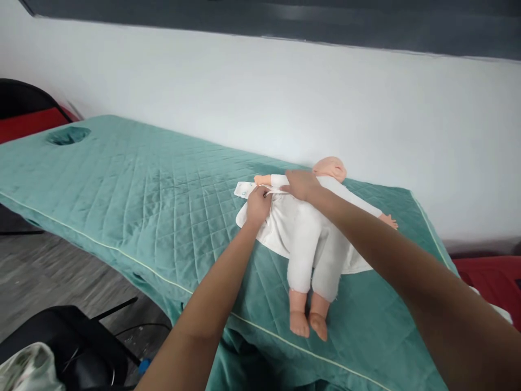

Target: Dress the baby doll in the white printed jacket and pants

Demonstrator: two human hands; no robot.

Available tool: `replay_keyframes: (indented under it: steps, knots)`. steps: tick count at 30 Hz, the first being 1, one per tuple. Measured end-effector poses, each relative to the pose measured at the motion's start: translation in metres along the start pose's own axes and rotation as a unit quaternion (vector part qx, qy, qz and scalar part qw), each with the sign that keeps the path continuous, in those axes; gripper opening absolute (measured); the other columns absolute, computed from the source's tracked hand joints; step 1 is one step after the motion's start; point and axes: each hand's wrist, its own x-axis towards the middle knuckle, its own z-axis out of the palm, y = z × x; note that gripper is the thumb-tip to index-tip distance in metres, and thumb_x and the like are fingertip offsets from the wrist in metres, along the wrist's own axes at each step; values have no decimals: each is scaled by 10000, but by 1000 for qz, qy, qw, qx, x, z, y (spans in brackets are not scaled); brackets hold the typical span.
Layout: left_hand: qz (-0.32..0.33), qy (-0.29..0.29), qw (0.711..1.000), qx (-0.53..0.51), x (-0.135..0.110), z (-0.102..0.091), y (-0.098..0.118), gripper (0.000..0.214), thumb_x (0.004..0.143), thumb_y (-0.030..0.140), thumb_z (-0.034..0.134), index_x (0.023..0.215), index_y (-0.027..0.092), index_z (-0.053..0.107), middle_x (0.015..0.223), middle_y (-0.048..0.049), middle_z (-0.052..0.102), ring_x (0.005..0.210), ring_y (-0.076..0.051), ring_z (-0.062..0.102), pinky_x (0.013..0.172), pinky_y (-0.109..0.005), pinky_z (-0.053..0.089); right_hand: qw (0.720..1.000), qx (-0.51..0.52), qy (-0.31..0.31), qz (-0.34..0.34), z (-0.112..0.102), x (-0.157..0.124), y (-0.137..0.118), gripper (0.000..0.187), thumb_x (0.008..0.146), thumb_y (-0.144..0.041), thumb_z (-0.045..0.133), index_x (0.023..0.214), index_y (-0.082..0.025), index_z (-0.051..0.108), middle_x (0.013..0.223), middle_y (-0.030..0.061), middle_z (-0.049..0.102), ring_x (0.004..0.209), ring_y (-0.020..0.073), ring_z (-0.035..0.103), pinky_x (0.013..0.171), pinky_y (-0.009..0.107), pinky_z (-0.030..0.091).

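A baby doll [313, 239] in white clothing lies on its back on a green quilted table [154, 201], head toward the wall, bare feet toward me. An open white garment [277, 231] is spread under it. My left hand [258, 205] is closed in a pinch on the garment's edge near the doll's outstretched arm. My right hand [300, 184] rests on the doll's chest and shoulder, fingers curled on the fabric there. A small white tag or cloth piece [243, 189] lies just left of my left hand.
The table has a face hole [67, 135] at its far left end and stands against a white wall. A black chair base [77, 347] and a patterned bag [28, 372] are on the floor at lower left. Red furniture [494, 279] sits at right.
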Motion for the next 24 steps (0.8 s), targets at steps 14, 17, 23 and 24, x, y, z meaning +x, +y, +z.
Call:
replay_keyframes:
  steps: [14,17,23,24]
  knots:
    - [-148,68,960,-227,3,-7,-6,145,728,245,612,788,169,720,792,-22,734,774,-183,637,751,-275,452,999,22,-8,-33,-6,-47,19,572,959,-643,339,1125,-158,593,1116,155,675,948,302,635,799,398,454]
    - [-172,94,943,-268,5,-7,-8,131,681,201,608,746,167,717,774,-24,724,747,-174,627,740,-274,454,999,6,-12,-38,-1,-49,20,582,963,-640,324,1135,-162,608,1126,161,669,985,310,624,837,413,441]
    - [-210,131,924,-291,3,-8,-5,135,658,237,626,747,157,688,759,-19,696,698,-155,602,668,-264,468,999,-27,-22,-27,6,-46,13,573,978,-594,329,1152,-138,630,1112,189,671,1019,332,615,896,459,408]
    - [-212,136,922,-293,3,-8,-5,138,651,237,631,749,156,686,763,-19,693,704,-155,602,671,-263,469,999,-29,-24,-26,6,-46,11,569,980,-585,330,1162,-135,628,1113,191,671,1018,333,614,892,458,409]
